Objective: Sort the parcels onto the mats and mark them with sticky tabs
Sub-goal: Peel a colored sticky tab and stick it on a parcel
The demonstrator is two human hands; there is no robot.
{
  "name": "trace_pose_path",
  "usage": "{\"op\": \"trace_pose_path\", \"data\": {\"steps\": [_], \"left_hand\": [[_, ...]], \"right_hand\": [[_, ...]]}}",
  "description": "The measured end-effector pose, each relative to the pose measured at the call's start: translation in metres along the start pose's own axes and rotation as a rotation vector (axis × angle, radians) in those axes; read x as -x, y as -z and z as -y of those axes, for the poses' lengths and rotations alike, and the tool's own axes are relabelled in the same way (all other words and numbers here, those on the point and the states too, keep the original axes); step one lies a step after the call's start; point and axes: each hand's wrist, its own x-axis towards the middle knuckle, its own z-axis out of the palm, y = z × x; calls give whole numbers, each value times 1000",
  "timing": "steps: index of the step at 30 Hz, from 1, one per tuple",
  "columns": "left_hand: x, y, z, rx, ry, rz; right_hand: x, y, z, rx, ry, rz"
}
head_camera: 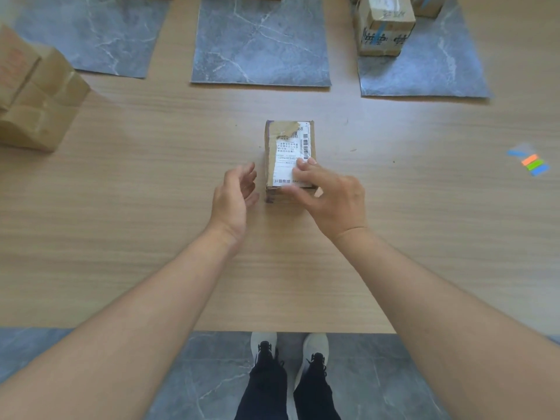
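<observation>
A small cardboard parcel (288, 140) with a white shipping label lies in the middle of the wooden table. My right hand (330, 195) rests on its near right corner, fingers over the label and thumb at the near edge. My left hand (235, 197) hovers just left of the parcel, fingers relaxed and apart from it. Three grey marble-patterned mats lie across the far side: left mat (97, 34), middle mat (260, 47), right mat (430, 71). A strip of coloured sticky tabs (531, 162) lies at the right of the table.
A taped cardboard parcel (383, 25) stands on the right mat, with another box behind it. Several stacked cardboard parcels (36, 95) sit at the table's left edge. More box edges show at the top of the left and middle mats. The table's near edge runs above my shoes.
</observation>
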Motion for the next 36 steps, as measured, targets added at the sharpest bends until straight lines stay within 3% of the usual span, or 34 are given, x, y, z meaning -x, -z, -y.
{"op": "trace_pose_path", "data": {"steps": [3,5,7,9,12,21,36], "left_hand": [[4,-9,-7,14,5,112],[6,-13,-11,11,9,154],[4,-14,-12,-12,18,178],[2,-13,-13,-35,29,191],[3,-12,-19,-80,22,203],[32,-19,-90,-171,-142,236],[185,-65,-281,-196,-441,263]], "right_hand": [[-8,13,23,-494,-380,-60],[-14,12,26,-570,-626,-85],[-16,6,26,-562,-867,-4],[-12,-2,24,-607,-970,84],[-8,-6,29,-643,-955,116],[-45,44,85,-671,-822,-14],[-108,233,227,-621,-410,-83]]}}
